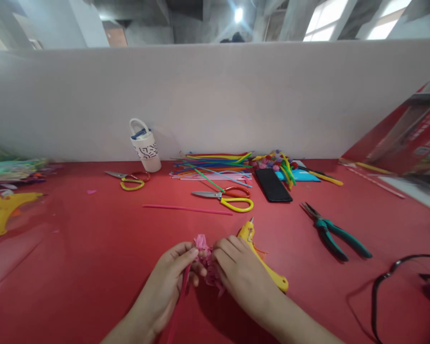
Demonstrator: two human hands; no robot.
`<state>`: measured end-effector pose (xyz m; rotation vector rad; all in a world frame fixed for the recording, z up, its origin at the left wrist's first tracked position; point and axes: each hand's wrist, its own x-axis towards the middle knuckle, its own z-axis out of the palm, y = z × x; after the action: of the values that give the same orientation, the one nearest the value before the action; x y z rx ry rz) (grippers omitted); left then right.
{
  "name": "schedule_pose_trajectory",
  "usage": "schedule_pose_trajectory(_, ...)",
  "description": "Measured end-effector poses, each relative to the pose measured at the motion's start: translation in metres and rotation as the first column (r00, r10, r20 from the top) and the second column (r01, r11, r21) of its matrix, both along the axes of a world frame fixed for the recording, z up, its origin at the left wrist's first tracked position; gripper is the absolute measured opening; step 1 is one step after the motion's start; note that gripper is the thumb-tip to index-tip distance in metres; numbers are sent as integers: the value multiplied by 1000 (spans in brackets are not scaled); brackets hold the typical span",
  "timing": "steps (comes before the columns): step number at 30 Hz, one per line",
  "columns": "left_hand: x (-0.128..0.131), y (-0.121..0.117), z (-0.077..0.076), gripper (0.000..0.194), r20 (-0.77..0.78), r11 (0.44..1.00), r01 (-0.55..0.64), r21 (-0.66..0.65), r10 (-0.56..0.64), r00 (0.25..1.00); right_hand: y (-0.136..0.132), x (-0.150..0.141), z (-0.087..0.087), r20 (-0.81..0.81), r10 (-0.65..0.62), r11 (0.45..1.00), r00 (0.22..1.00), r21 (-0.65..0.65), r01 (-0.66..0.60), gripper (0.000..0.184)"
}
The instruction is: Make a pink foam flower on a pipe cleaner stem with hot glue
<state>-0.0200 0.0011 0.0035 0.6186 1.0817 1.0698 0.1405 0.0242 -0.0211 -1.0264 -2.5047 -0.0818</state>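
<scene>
Over the red table (93,286) we note our left hand (168,274) clamped, thumb to forefinger, on a stem (179,306), pink paper (201,241) at its upper end between both hands, our right hand (238,272) curled over the paper, grip hidden from us, glue gun (275,277) just beside it.

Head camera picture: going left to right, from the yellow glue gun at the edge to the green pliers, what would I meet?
Yellow glue gun → patterned cup → left hand → crinkly pink paper → right hand → black phone → green pliers.
</scene>
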Motion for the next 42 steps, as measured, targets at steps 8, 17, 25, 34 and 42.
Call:
schedule_pose_trajectory(8, 0, 1, -2, 11, -11, 999, -35, 11, 36, 999, -1, -4, -1, -53, -3, 997, 999, -72, -1, 11)
schedule_pose_trajectory(17, 3, -3, 1, 5, 165, 998, 48, -44, -40, 985, -16, 2, 18, -371, -136, 915, 918, -403, -28, 18)
schedule_pose_trajectory(25, 6, -5, 3, 7, 259, 996, 43, -80, -21, 966, -17, 5, 28, -529, -322, 707, 785, -686, -172, 17)
schedule_pose_trajectory(34, 3, -5, 2, 11, 321, 996, 39, -86, -9, 947, -19, 7, 32, -639, -439, 600, 632, -732, -323, 10)
schedule_pose_trajectory(42, 2, -5, 3, 7, 358, 994, 68, -82, -34, 933, -19, 4, 30, -662, -544, 502, 515, -749, -433, 5)
